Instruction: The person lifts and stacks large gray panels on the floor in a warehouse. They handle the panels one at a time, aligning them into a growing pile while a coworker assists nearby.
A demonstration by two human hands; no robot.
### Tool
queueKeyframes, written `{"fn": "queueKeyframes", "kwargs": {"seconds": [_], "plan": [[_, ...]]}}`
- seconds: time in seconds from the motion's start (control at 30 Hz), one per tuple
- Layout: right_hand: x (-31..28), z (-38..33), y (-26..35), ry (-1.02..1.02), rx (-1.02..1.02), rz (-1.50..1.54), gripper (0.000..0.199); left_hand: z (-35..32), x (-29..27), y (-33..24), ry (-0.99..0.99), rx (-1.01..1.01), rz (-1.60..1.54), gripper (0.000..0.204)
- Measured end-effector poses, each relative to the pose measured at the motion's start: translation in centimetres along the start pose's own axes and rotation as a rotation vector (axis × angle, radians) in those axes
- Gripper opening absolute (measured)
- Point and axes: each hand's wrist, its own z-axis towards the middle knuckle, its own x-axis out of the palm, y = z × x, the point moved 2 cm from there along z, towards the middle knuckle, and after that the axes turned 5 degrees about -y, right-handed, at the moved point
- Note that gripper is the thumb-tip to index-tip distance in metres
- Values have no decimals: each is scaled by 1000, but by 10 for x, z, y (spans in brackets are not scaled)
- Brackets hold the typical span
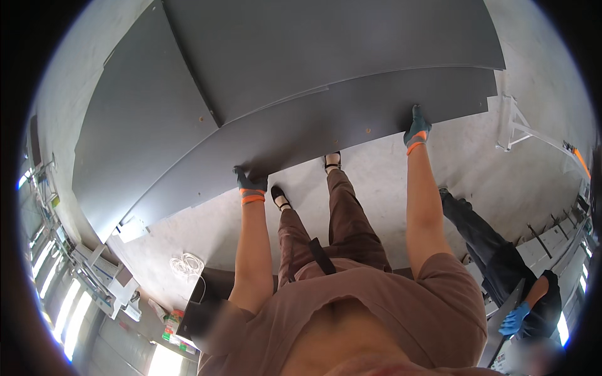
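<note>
A long dark grey sheet panel spans the view in front of me. My left hand, in a dark glove with an orange cuff, grips its near edge left of the middle. Farther right, my right hand holds the same edge in a matching glove. Both thumbs lie on the panel's top face; the other fingers are mostly hidden by it. Beyond this strip lie a large dark grey panel and another one at the left. Small brownish marks dot the surfaces.
At the right a co-worker in dark clothes, with a blue-gloved hand, is beside a dark flat piece. A white metal frame stands at the far right. A coiled white cable lies on the pale floor. Metal racking lines the left.
</note>
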Motion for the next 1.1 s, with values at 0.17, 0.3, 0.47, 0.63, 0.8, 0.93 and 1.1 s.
{"fn": "queueKeyframes", "kwargs": {"seconds": [0.17,0.3,0.47,0.63,0.8,0.93,1.1], "plan": [[16,20,-4,75,-113,22,66,8,34,-4,91,21,90,44],[38,45,3,-24,-83,-306,74,20,56,3,85,42,12,54],[49,19,-2,-25,-1,-194,79,11,44,2,92,-61,-17,62],[41,52,-19,120,137,-214,67,13,43,-17,159,-178,171,55],[63,-43,22,-295,-213,-850,64,3,34,-28,-139,-278,661,48],[81,-174,1,-172,-1128,-1057,56,-12,-5,-119,242,-426,557,33],[191,-358,-41,551,-855,-622,38,15,-77,-307,143,89,95,36]]}}
